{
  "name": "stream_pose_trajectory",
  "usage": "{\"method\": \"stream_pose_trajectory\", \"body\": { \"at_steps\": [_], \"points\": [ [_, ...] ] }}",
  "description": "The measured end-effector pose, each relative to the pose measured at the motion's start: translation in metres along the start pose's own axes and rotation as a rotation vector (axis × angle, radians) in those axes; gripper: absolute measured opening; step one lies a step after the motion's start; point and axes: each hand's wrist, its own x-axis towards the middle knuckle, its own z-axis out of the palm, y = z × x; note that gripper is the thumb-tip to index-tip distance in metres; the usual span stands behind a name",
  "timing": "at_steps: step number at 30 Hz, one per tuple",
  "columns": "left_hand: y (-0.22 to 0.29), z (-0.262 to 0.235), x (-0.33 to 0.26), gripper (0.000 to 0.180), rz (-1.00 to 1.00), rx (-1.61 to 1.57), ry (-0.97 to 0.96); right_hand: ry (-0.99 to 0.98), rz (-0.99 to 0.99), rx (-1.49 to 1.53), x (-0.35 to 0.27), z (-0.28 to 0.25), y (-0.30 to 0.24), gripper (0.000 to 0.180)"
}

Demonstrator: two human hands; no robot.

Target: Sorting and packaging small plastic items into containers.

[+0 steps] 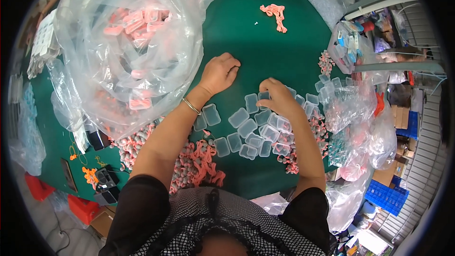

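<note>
- The left hand [222,72] rests with fingers curled inward above the green table [232,23]; whether it grasps anything cannot be told.
- The right hand [279,98] arches over clear plastic boxes [238,118], thumb and forefinger parted beside one; whether it pinches that box cannot be told.
- The boxes lie under the right hand and spread bodyward from it, some overlapping; a rim pinch would probably separate one more cleanly than a push from above.
- Coral cords with grey beads [201,159] lie bodyward of the left hand, beside its forearm; the strands look tangle-prone, so drawing out a single bundle gently seems wise.
- A large clear bag [189,42] stands just left of the left hand; keeping the wrist bracelet [191,106] off its film should avoid snags.
</note>
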Motion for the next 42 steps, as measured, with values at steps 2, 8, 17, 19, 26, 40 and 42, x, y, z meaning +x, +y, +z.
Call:
{"method": "stream_pose_trajectory", "body": {
  "at_steps": [2, 8, 17, 19, 26, 40, 42],
  "points": [
    [-0.001, 0.002, 0.000, 0.010, 0.039, -0.003, 0.030, -0.038, 0.097, 0.192, 0.001, -0.004, 0.009, 0.033],
    [0.000, 0.001, -0.001, 0.015, -0.070, -0.049, 0.023, 0.538, -0.214, -0.054, 0.024, 0.001, -0.004, 0.019],
    [0.005, -0.004, 0.003, 0.020, 0.122, 0.043, -0.115, 0.502, -0.372, -0.159, 0.038, 0.011, 0.017, 0.029],
    [0.003, -0.008, 0.000, 0.017, 0.137, 0.071, -0.104, 0.547, -0.341, -0.138, 0.037, 0.010, 0.005, 0.029],
    [0.005, 0.000, 0.005, 0.014, 0.138, 0.065, -0.087, 0.390, -0.294, -0.168, 0.040, 0.009, 0.009, 0.030],
    [-0.001, 0.022, 0.029, 0.009, 0.005, 0.126, 0.105, 0.790, 0.527, -0.724, 0.007, -0.085, 0.154, 0.017],
    [0.000, 0.021, 0.028, 0.009, 0.011, 0.090, 0.112, 0.734, 0.625, -0.773, 0.007, -0.088, 0.159, 0.018]
  ]
}}
